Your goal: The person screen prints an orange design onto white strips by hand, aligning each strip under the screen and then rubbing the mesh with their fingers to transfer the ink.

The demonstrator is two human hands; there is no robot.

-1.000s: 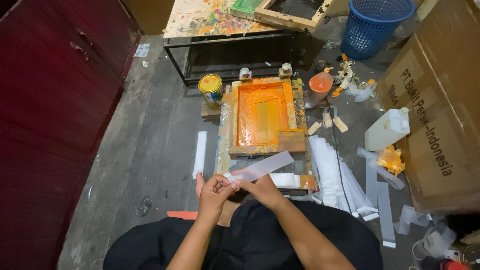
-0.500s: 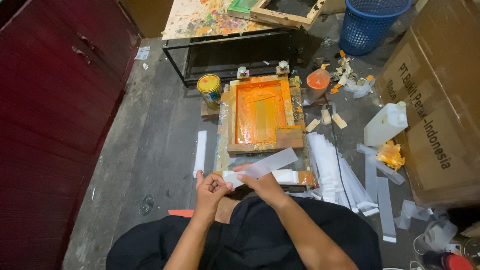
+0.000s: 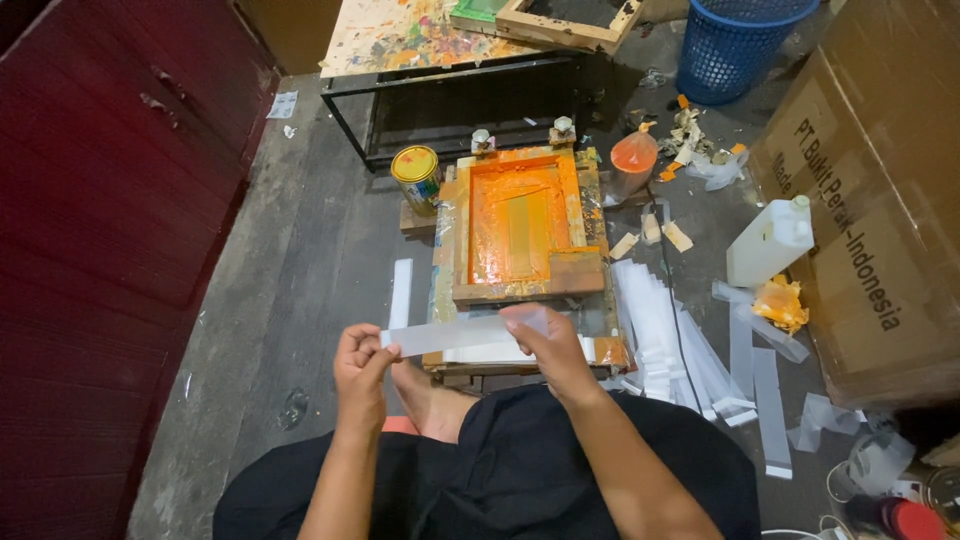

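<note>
Left hand [image 3: 360, 372]: fingers pinch the left end of the strip.
Right hand [image 3: 552, 348]: fingers grip the strip's right end from above.
Strip [image 3: 455, 334]: pale, translucent, held level between both hands, just near of the frame.
Frame [image 3: 520, 225]: wooden, orange with ink, flat on the floor beyond the hands.
Can [image 3: 416, 176]: yellow lid, at the frame's far left corner.
Cut strips [image 3: 665, 340]: white pile on the floor, right of the frame.
Jug [image 3: 768, 242]: white, far right.

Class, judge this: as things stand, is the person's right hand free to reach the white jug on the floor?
Probably not at once: the right hand and left hand both hold the clear strip; the white jug stands unobstructed.
</note>
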